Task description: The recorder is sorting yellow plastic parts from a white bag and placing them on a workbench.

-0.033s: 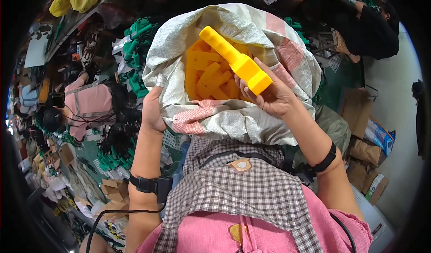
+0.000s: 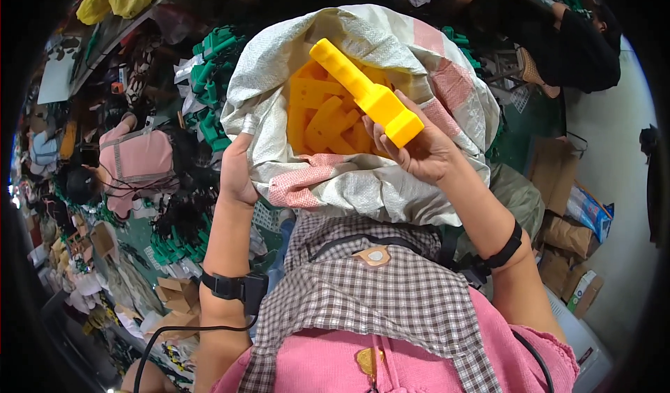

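A white woven sack with pink patches stands wide-mouthed in front of me, its rim rolled down. Several yellow plastic pieces lie heaped inside it. My left hand grips the sack's left rim, with the thumb on top and the other fingers hidden behind the fabric. Over the right part of the mouth, my right hand holds a yellow plastic part by its wider blocky end. The part's ridged, handle-like length points up and left, above the heap.
Green plastic parts are piled left of the sack. A person in pink sits further left; another in black is at the upper right. Cardboard boxes stand at the right. A black cable runs from my left armband.
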Available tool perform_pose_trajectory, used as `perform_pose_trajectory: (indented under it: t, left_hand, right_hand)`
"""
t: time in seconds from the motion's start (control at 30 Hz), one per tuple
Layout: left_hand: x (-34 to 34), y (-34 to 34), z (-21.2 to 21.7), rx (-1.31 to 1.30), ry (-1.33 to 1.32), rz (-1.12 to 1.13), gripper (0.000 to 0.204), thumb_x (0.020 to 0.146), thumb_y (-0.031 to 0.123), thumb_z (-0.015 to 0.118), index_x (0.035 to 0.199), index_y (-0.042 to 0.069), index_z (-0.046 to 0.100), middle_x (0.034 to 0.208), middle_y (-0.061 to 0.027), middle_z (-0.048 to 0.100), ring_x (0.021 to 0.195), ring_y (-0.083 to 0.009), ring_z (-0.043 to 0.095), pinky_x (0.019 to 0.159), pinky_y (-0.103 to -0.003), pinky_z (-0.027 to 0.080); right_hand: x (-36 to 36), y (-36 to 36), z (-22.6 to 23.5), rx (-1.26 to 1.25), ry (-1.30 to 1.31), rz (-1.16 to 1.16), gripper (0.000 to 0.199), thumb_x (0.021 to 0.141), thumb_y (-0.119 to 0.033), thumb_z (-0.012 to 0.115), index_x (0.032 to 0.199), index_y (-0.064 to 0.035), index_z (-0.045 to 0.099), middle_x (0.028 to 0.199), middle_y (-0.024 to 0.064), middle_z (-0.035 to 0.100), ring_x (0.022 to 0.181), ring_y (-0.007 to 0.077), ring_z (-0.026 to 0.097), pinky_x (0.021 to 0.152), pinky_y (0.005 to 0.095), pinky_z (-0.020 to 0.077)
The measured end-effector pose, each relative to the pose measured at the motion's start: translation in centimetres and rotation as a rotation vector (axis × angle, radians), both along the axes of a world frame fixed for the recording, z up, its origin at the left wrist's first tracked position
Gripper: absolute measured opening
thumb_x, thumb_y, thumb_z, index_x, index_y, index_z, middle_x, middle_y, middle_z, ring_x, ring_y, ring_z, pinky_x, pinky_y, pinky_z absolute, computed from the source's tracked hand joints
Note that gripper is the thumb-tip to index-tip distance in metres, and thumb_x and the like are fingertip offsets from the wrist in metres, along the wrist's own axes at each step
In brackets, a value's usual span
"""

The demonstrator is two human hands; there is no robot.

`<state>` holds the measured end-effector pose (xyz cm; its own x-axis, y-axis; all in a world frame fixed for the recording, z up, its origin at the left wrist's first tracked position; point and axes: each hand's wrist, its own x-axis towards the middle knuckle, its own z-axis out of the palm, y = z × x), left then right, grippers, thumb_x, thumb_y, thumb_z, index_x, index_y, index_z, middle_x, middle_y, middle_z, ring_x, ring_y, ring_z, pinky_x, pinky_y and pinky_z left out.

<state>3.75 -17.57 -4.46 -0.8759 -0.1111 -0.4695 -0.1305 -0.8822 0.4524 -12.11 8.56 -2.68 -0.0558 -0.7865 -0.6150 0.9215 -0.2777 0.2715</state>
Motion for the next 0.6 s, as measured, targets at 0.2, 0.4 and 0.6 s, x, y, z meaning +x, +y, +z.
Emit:
perform_pose_trajectory:
  t: [0.2, 0.4, 0.6]
  left_hand:
    - [0.1, 0.2, 0.1, -0.015, -0.020, 0.026, 0.047, 0.104, 0.021, 0.032, 0.142, -0.004, 0.040, 0.139, -0.0194, 0.052, 0.123, -0.0339, 0.057, 0.104, -0.047, 0.049]
    - [0.1, 0.3, 0.4, -0.091, -0.065, 0.053, 0.044, 0.104, 0.023, 0.038, 0.139, -0.002, 0.045, 0.134, -0.0152, 0.057, 0.114, -0.0295, 0.063, 0.097, -0.044, 0.054]
    - [0.4, 0.4, 0.7, -0.077, -0.093, 0.044, 0.042, 0.105, 0.022, 0.036, 0.139, -0.001, 0.046, 0.135, -0.0140, 0.058, 0.117, -0.0284, 0.061, 0.102, -0.044, 0.049]
  right_hand:
    - [-0.4, -0.1, -0.9, -0.095, 0.118, 0.053, 0.058, 0.090, -0.037, 0.071, 0.128, 0.0017, 0.050, 0.114, 0.0163, 0.063, 0.093, 0.0247, 0.071, 0.078, 0.0370, 0.0624]
    - [-3.1, 2.2, -2.2, 0.484, 1.127, 0.146, 0.054, 0.080, -0.017, 0.070, 0.128, -0.0025, 0.051, 0.115, 0.0107, 0.064, 0.100, 0.0225, 0.064, 0.092, 0.0340, 0.0509]
    - [-3.7, 2.8, -2.9, 0.639, 1.211, 0.561, 0.062, 0.071, -0.022, 0.071, 0.126, 0.0012, 0.052, 0.107, 0.0131, 0.065, 0.095, 0.0210, 0.063, 0.084, 0.0307, 0.0509]
